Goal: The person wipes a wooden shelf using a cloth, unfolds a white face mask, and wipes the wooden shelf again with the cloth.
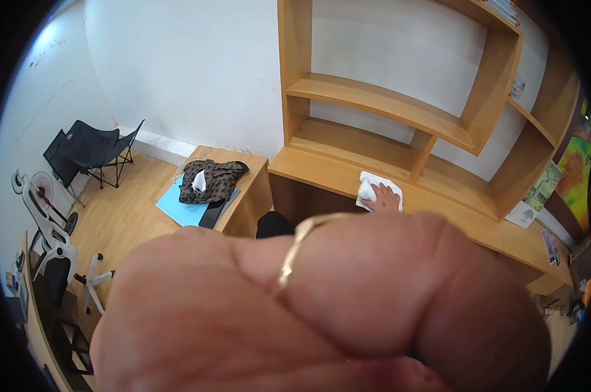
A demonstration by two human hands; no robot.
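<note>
One hand (385, 197) flat on white cloth (371, 188) on desk (439, 212), fingers together, cloth's long axis toward shelves (374, 98).

No screens or packages can be made out. To the right of the hand (383, 197) that presses a white cloth, a white printed card (521, 214) is seen lying on the counter (465, 222), and further right a narrow booklet (550, 247) with pale blue tones. Above these, a green pictured sheet (542, 186) is leaned upright, and beyond it a bright poster (575, 171) in green, yellow and orange is seen on the wall.
</note>
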